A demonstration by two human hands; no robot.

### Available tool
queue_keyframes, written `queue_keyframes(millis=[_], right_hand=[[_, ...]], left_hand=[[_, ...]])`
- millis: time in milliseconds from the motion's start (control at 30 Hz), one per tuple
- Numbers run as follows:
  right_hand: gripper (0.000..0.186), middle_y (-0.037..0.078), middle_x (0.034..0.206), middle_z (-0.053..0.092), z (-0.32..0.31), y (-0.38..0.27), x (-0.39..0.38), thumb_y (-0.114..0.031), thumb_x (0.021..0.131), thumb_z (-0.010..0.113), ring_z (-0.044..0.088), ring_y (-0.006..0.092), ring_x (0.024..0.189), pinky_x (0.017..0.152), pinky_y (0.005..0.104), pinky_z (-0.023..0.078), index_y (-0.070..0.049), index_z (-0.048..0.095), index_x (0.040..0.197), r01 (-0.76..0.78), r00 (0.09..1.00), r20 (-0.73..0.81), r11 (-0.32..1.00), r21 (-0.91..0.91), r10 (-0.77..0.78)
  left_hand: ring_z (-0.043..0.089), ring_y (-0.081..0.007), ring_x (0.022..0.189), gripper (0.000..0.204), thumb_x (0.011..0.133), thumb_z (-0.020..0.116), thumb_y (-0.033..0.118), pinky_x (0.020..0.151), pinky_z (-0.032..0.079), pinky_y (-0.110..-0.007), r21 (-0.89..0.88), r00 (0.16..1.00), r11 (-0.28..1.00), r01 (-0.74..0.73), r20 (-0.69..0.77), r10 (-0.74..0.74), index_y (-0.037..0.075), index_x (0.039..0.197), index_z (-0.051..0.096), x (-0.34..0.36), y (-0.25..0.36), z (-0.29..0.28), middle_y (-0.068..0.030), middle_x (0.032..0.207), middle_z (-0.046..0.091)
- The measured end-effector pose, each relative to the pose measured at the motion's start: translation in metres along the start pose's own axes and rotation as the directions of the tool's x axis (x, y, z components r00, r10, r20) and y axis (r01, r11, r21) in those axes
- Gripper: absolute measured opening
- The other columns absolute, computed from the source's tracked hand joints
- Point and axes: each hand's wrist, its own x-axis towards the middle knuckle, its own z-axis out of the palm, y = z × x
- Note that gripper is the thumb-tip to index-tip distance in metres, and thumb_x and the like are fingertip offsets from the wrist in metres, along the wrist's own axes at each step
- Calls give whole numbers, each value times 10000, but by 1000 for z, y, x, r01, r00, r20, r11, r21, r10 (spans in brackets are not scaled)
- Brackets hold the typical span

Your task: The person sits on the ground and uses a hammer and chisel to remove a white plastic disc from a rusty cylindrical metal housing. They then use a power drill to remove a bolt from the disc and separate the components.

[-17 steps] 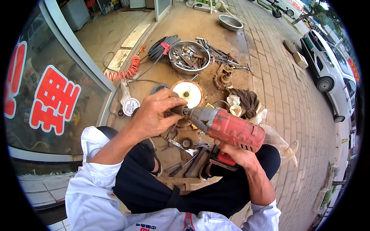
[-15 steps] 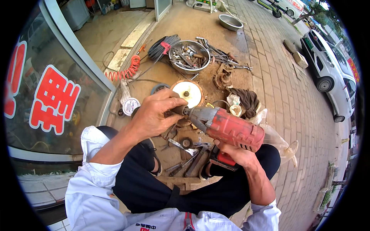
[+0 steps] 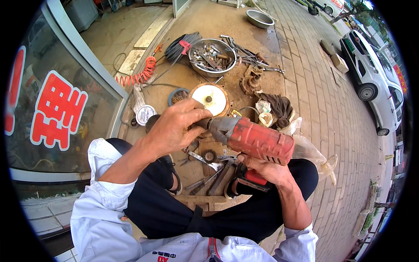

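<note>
My right hand (image 3: 266, 169) grips the handle of a red and grey cordless impact wrench (image 3: 259, 140), held level above my knees. Its nose points left, toward my left hand (image 3: 172, 129). The fingers of that hand are closed around a dark socket (image 3: 201, 124) at the tool's tip; they hide much of it. Just beyond lies a round part (image 3: 217, 101) with a white face, a rusty rim and a stud in its centre. Under the tool, adjustable wrenches (image 3: 213, 166), a hammer (image 3: 221, 177) and a small round dark part (image 3: 209, 156) lie between my feet.
A metal basin (image 3: 209, 73) full of bolts and tools stands farther off, beside a coiled hose (image 3: 174, 49) and several wrenches (image 3: 248, 54). A rusty hub (image 3: 252, 82), dark cloth (image 3: 281, 111) and plastic bag (image 3: 310, 153) lie right. A glass door (image 3: 65, 109) borders the left.
The impact wrench and both hands have shifted slightly left. The socket now sits closer against the tool's nose. A small bowl of screws shows more beyond my left hand.
</note>
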Motion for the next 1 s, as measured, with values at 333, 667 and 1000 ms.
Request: queue_keyframes(millis=[333,667,1000], right_hand=[[230,-22,691,632,-6,-2,-5,-283,927,796,546,82,583,528,262,425,-76,714,986,-80,994,-80,996,-46,76],[353,40,1165,736,-1,-5,-7,-157,914,782,681,177,1056,932,329,540,-92,693,1250,-164,985,-46,985,44,166],[374,47,1145,733,-6,11,0,-104,866,794,685,170,1030,918,313,546,-76,685,1223,91,995,45,989,-119,-86]], left_hand=[[699,-153,949,378,981,721,185,845,545,-312,-862,738,252,439,186,-649,7,1300,625,6,-1,-8,-102,1145,720],[705,-156,922,263,994,707,199,779,603,-281,-892,712,-114,438,422,-561,44,1193,633,5,-2,-1,-55,1072,707],[728,-156,791,259,1010,686,203,676,603,-254,-865,767,132,485,347,-540,-5,1164,684,-2,2,9,-86,969,735]])
